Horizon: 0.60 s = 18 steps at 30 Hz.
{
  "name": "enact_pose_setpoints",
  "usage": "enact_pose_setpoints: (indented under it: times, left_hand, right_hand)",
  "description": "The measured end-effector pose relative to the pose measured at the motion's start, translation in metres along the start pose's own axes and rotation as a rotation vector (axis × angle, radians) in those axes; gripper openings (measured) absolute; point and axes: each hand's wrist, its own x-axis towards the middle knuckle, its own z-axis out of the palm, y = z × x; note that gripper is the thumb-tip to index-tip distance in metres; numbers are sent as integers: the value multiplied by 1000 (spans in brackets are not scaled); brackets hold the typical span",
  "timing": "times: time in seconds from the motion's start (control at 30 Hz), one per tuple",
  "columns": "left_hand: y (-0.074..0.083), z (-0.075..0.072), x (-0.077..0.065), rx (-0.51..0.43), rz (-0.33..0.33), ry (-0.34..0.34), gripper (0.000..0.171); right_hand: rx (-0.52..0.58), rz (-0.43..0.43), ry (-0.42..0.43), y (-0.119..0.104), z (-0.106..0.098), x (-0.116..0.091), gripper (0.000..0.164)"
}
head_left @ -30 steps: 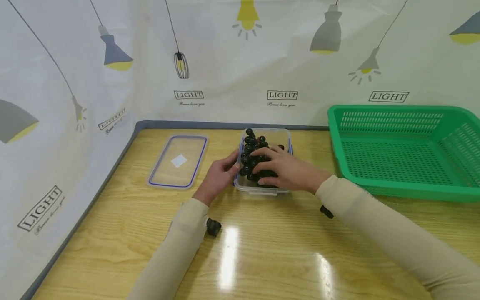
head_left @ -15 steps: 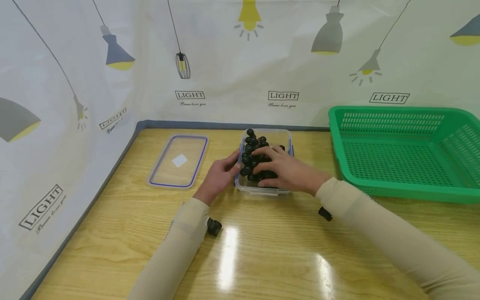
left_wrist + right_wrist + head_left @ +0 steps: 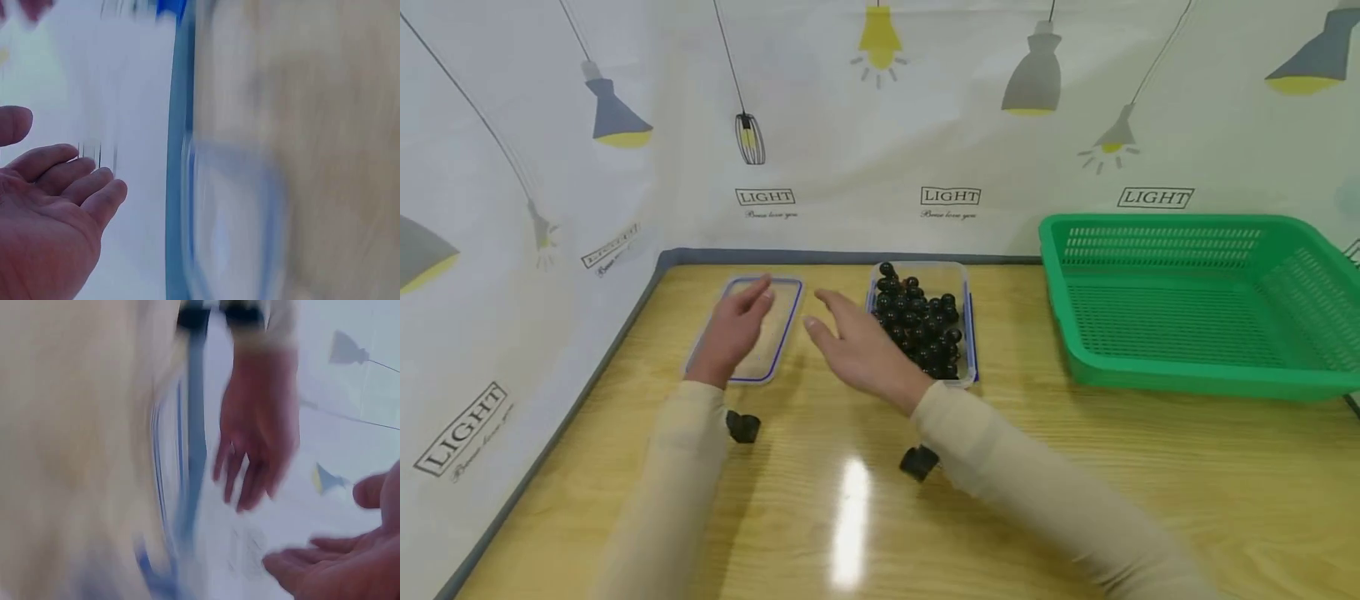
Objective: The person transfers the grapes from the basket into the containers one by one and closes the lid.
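Observation:
A clear plastic lid (image 3: 784,333) with a blue seal lies flat on the wooden table. My left hand (image 3: 733,329) is over its left part in the head view, fingers relaxed and holding nothing; the left wrist view shows the bare palm (image 3: 50,231). My right hand (image 3: 865,346) hovers between the lid and a clear food container (image 3: 955,271), its fingers loosely extended toward the lid and nothing in them. Dark grapes (image 3: 917,321) in a bunch lie inside the container, whose left front corner is hidden by the right hand.
A green perforated plastic basket (image 3: 1210,375) stands at the right of the table. Behind runs a white wall covering (image 3: 850,150) printed with lamps, with a grey strip (image 3: 820,257) along the table's back edge.
Both hands have left the container and moved left, the right off the grapes and the left over the lid. The grapes stay in the container. The head view has shifted slightly.

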Motion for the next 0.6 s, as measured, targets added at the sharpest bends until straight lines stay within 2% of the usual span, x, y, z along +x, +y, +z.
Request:
enact_pose_setpoints:
  times: [0.13, 0.23, 0.4, 0.53, 0.6]
  left_hand:
    - [-17, -45, 6, 58, -116, 36, 62]
    - [-34, -67, 6, 81, -177, 30, 64]
    - [-57, -81, 12, 77, -248, -9, 67]
    - [-72, -83, 17, 123, -304, 33, 72]
    - [-77, -84, 17, 151, -330, 54, 67]
  right_hand:
    - [197, 197, -9, -7, 42, 16, 66]
    - [310, 275, 18, -4, 69, 32, 66]
    - [417, 295, 108, 11, 93, 53, 64]
    - [428, 288, 118, 25, 102, 63, 64]
    - [422, 286, 116, 31, 105, 66, 64]
